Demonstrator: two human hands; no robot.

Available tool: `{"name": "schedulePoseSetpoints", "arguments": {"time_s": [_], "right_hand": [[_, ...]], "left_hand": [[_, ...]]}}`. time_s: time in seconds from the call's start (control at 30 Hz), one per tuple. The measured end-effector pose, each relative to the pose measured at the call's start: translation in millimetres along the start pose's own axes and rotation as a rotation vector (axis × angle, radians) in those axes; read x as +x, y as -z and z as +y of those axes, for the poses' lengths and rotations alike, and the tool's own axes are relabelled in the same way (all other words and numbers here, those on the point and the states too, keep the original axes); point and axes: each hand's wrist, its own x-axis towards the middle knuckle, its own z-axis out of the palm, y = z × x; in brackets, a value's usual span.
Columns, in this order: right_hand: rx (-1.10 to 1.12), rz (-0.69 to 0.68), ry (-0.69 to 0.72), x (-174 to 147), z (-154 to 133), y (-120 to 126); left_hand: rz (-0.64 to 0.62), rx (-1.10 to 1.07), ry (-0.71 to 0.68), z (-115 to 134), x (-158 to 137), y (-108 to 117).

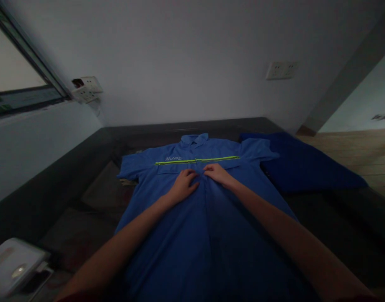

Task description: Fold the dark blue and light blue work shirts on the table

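Note:
A blue short-sleeved work shirt (192,243) lies spread front side up, its collar at the far end. A yellow-green stripe and white lettering cross its chest. My left hand (184,185) rests on the shirt just left of the front placket, thumb and fingers apart. Right of the placket, my right hand (218,173) has its fingers pinched together on the shirt front, below the stripe. Any button between the hands is too small and dark to make out.
The shirt lies on a dark sofa-like surface (94,184) against a wall. Dark blue folded cloth (308,163) lies at right. At lower left is a white box-like object (18,266). Wall sockets (282,70) sit at right, and socket adapters (87,89) hang near the window.

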Motion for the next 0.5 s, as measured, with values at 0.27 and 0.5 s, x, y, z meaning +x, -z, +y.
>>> {"name": "schedulePoseSetpoints", "arguments": {"time_s": [0.27, 0.5], "right_hand": [[-0.005, -0.040, 0.009, -6.2, 1.9, 1.0], [0.012, -0.109, -0.079, -5.1, 5.5, 2.3]], "left_hand": [[-0.084, 0.126, 0.196, 11.1, 21.9, 5.3], [-0.076, 0.243, 0.137, 9.5, 17.7, 1.2]]}}
